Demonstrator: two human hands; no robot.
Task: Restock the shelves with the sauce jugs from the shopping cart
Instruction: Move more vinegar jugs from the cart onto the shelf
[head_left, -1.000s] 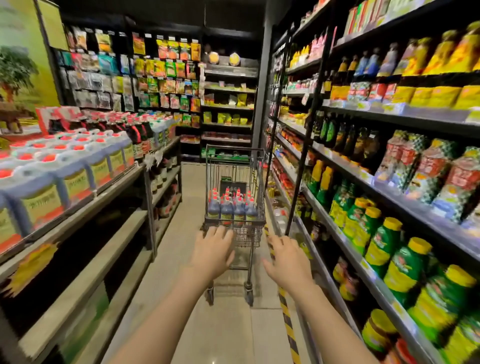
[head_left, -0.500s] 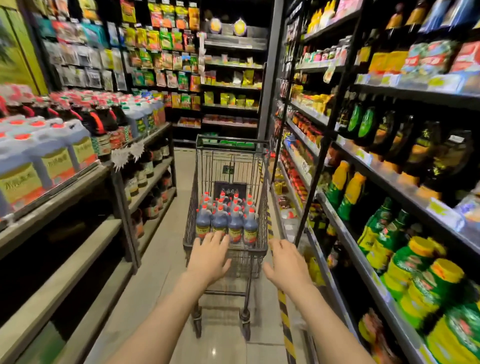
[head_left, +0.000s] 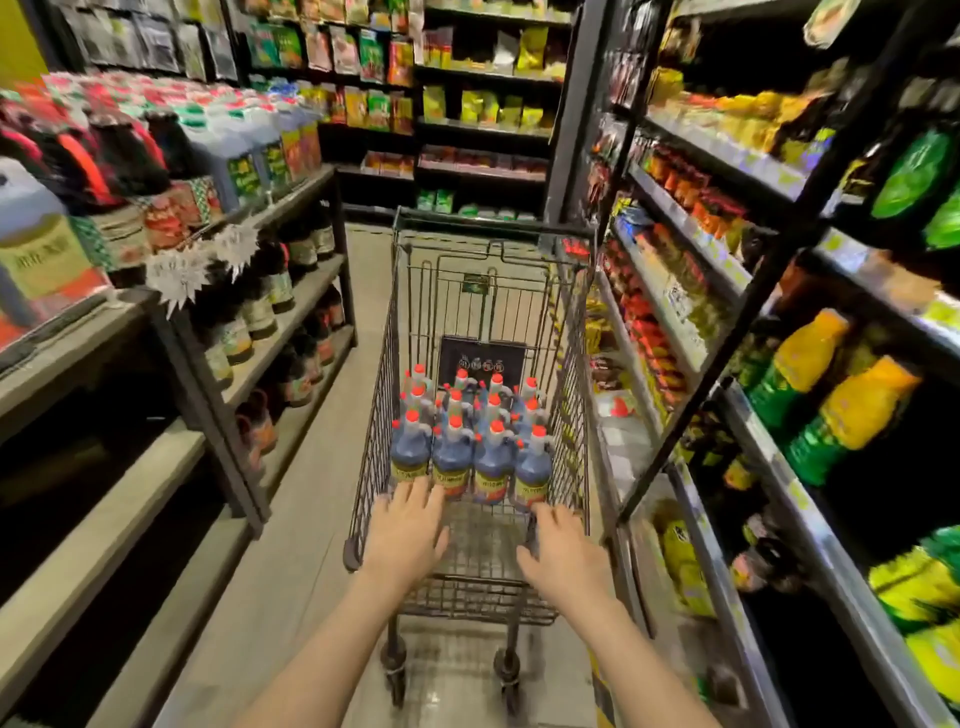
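Observation:
A wire shopping cart (head_left: 374, 415) stands in the aisle straight ahead of me. Several dark sauce jugs (head_left: 457, 447) with red caps and yellow labels stand upright in its basket. My left hand (head_left: 408, 535) reaches over the cart's near rim, fingers spread, just short of the front row of jugs. Over the near right corner of the cart my right hand (head_left: 563, 553) hovers with fingers apart. Neither hand holds anything. Bare grey shelf boards (head_left: 98, 525) lie low on my left.
Stocked shelves line both sides of the narrow aisle: large jugs and dark bottles (head_left: 260, 306) on the left, green and yellow bottles (head_left: 831, 405) on the right. A black shelf post (head_left: 691, 395) leans close to the cart's right side. More shelving closes the far end.
The cart has come much closer and fills the middle of the view. Both hands have reached forward to its near rim, and the shelves have slid past on both sides.

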